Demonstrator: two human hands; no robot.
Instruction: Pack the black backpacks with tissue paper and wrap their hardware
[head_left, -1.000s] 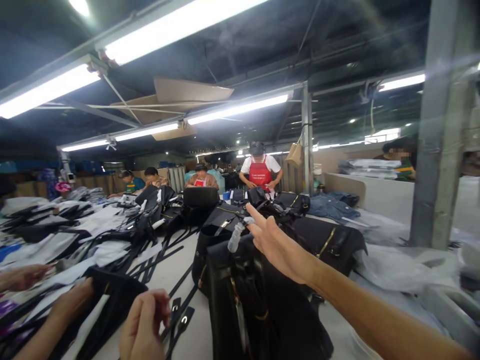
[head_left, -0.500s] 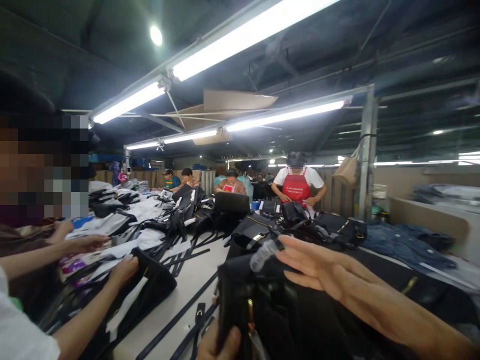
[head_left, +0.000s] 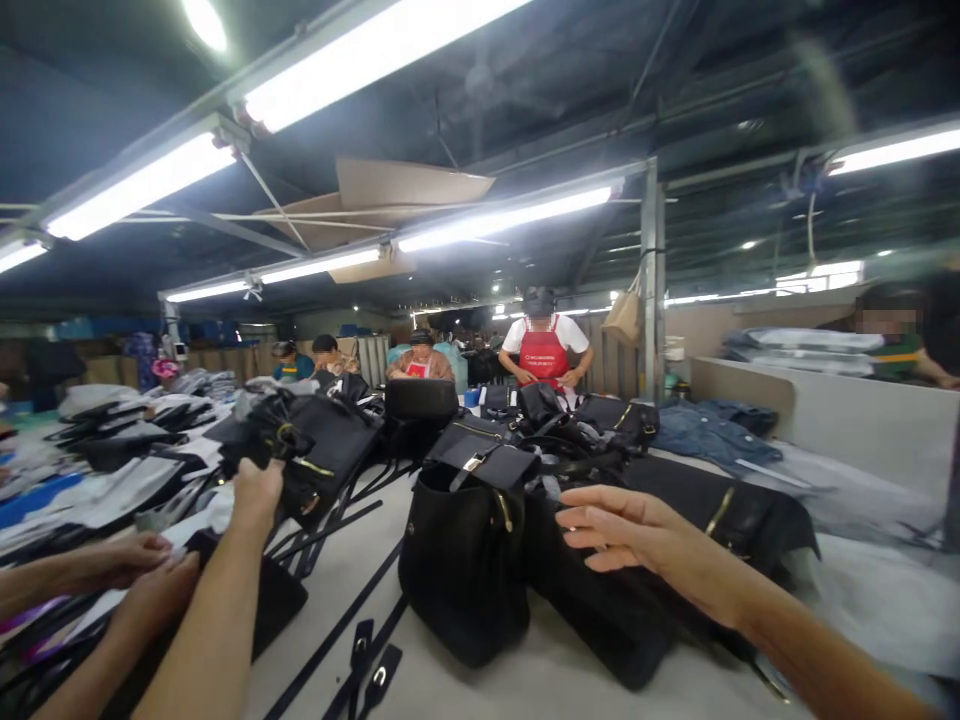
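Observation:
My left hand (head_left: 259, 490) reaches out to the left, its fingers closed on a black bag (head_left: 334, 430) with gold-coloured metal parts. The bag hangs over the heap, and its exact grip point is partly hidden. My right hand (head_left: 622, 525) is open, palm turned inward, with fingers apart and nothing in them. Just left of those fingers a black backpack (head_left: 461, 570) stands on the pale table (head_left: 450, 690), with a flap, a buckle and a gold zip pull. More black bag material (head_left: 600, 620) lies below my right hand.
A co-worker's hands (head_left: 146, 575) work close beside my left forearm. Loose black straps (head_left: 337, 630) cross the table. Another black bag (head_left: 720, 500) lies right, near denim (head_left: 712, 440). A person in a red apron (head_left: 544, 355) stands across the table.
My left hand has carried the black bag from the front middle to the left, uncovering the backpack. My right hand stays raised and open. The view has swung right.

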